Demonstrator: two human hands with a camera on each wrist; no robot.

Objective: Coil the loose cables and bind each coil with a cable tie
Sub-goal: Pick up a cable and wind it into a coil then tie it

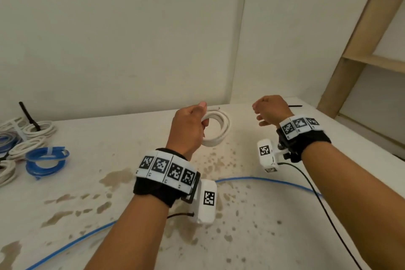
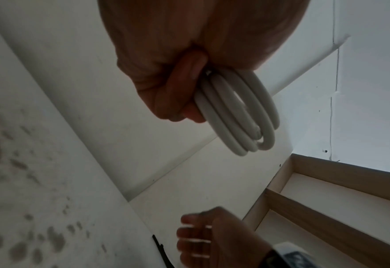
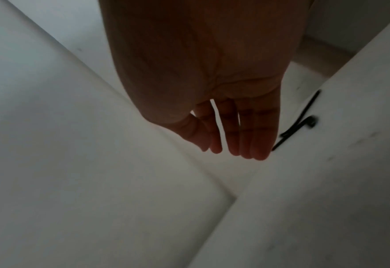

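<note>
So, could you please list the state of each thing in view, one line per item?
left hand: grips the white coil, held above the table.
white coil: wound, no tie visible on it.
right hand: holds nothing, fingers straight, near the black cable ties.
black cable ties: loose on the table.
blue cable: uncoiled across the table.
blue coil: bound with a white tie.

My right hand [image 3: 203,87] hangs palm toward the lens, fingers [image 3: 232,130] straight and close together, holding nothing. Beyond the fingertips, black cable ties [image 3: 300,120] lie on the white counter [image 3: 327,199] near its back edge, just beside my little finger in the picture. The view is dim and slightly blurred.
</note>
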